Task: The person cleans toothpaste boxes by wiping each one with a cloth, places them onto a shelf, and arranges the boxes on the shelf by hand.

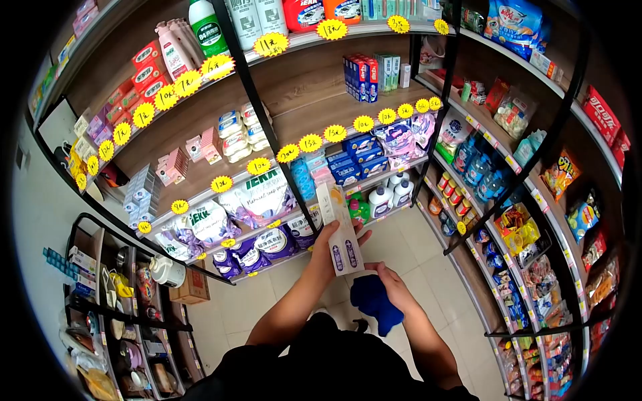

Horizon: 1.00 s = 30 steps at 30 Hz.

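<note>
My left hand (pixel 325 250) is wrapped around a long white carton (pixel 344 234), tilted in front of my body. Purple oval marks show on the carton's near end, and there is some orange near its far end. In my right hand (pixel 396 289) is a dark blue cloth (pixel 374 304), bunched and hanging down. The right fingertips are close to the carton's lower corner; whether they touch it I cannot tell. Ahead, toothpaste-like boxes (pixel 361 79) stand upright on the middle shelf (pixel 301 100).
Shelves curve around me. Bagged laundry products (pixel 257 197) sit on the left, blue packs (pixel 358 160) and white bottles (pixel 381 200) ahead. Snack bags (pixel 560 175) fill the right rack. A brown cardboard box (pixel 190 287) stands at lower left on the tiled floor (pixel 428 267).
</note>
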Motion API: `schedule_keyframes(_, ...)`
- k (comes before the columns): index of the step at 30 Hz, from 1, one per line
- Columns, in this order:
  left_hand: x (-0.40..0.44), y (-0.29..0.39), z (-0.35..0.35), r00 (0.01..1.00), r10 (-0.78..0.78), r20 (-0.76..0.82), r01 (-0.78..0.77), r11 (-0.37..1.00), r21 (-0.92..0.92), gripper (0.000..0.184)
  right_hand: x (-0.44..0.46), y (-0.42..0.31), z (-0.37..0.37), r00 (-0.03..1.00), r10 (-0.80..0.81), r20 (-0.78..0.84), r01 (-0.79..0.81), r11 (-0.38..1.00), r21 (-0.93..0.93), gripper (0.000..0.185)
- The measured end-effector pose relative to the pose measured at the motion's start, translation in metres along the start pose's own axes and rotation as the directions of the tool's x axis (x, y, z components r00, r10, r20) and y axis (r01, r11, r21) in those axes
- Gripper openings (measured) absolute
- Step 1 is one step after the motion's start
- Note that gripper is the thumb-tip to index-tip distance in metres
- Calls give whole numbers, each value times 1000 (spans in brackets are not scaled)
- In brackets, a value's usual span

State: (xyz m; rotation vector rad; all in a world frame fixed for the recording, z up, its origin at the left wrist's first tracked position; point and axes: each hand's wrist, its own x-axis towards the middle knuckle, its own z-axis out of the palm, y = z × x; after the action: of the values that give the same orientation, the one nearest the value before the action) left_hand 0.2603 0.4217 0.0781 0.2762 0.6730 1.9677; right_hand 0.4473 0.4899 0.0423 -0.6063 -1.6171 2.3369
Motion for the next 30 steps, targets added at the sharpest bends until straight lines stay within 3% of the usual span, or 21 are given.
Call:
schedule_keyframes(5,15,-2,7,999,-30,27,32,996,-82,61,34,1,-13,995,-18,103,16,1000,24,40)
schedule_keyframes(7,35,-4,-1,994,45,97,-44,999,-5,63,48,-14,-13,988,35,149,-12,989,-149,39)
schedule_keyframes(11,74,12,-26,978,-21,207,17,1000,22,63,77,-42,-17,994,38,103,-23,989,-145,38)
schedule_keyframes(13,96,27,-35,989,-141,51,123,955,270,56,98,-52,-24,998,-45,48,53,980,-193,36)
schedule_keyframes(15,122,38,-31,994,-76,84,42,936,350,54,124,-55,-39,997,-74,28,78,963,-259,35)
schedule_keyframes(17,142,53,-22,997,80,21,-77,811,581,60,153,-61,-53,994,-108,29,111,939,-325,35)
schedule_keyframes(18,156,63,-24,1000,12,15,-19,838,546,68,166,-63,-58,995,-95,29,99,946,-310,35)
schedule_keyframes(20,175,77,-26,999,19,33,-35,806,590,65,191,-67,-68,997,-80,25,83,953,-291,35)
schedule_keyframes(22,195,88,-30,992,105,69,-121,654,747,60,214,-70,-75,979,-199,34,188,840,-509,36)
schedule_keyframes(26,228,111,-36,993,82,86,-118,562,819,56,255,-80,-85,978,-202,46,199,855,-479,40)
schedule_keyframes(29,250,116,-30,984,161,77,-160,600,784,56,284,-85,-87,971,-237,-11,212,886,-412,45)
schedule_keyframes(30,255,120,-23,978,192,86,-179,545,819,55,292,-89,-89,971,-239,-12,213,888,-408,45)
